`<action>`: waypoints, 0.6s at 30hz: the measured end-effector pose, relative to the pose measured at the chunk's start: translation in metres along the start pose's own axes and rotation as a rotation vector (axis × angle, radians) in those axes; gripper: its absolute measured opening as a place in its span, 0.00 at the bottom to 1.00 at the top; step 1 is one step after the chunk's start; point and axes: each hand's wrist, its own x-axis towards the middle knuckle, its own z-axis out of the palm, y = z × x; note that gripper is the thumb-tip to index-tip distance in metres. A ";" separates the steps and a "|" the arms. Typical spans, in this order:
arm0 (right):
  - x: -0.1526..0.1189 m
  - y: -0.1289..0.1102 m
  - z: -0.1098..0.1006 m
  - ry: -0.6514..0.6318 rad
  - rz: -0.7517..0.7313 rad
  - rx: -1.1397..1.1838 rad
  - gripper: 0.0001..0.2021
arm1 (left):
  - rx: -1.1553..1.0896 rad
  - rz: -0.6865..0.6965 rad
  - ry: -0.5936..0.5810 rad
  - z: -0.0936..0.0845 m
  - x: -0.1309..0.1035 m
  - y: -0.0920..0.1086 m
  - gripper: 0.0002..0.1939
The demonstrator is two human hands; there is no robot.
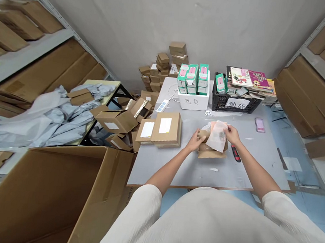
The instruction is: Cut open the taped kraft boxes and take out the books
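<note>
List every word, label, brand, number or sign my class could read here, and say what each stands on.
"退货": on the front of the white plastic bin.
"换货": on the white paper sign on the black plastic crate.
Too small or blurred to read for certain: print on the purple book cover, green-and-pink cardboard boxes and white rectangular labels, plus letters on the side of the large brown carton.

handwritten characters "退货" mark a white bin (202, 105); a paper sign (237, 103) reading "换货" fronts a black crate (220, 104).
</note>
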 end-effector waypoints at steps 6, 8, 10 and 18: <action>-0.010 -0.008 0.017 -0.008 0.145 0.309 0.21 | -0.302 -0.097 0.120 0.018 0.010 0.022 0.52; -0.014 -0.012 0.022 -0.056 0.171 0.362 0.22 | -0.350 -0.095 0.122 0.020 0.012 0.024 0.42; -0.017 -0.018 0.027 -0.080 0.164 0.394 0.21 | -0.384 -0.064 0.121 0.021 0.012 0.024 0.34; -0.030 -0.039 0.042 -0.136 0.074 0.482 0.27 | -0.627 -0.012 0.133 0.021 0.011 0.029 0.32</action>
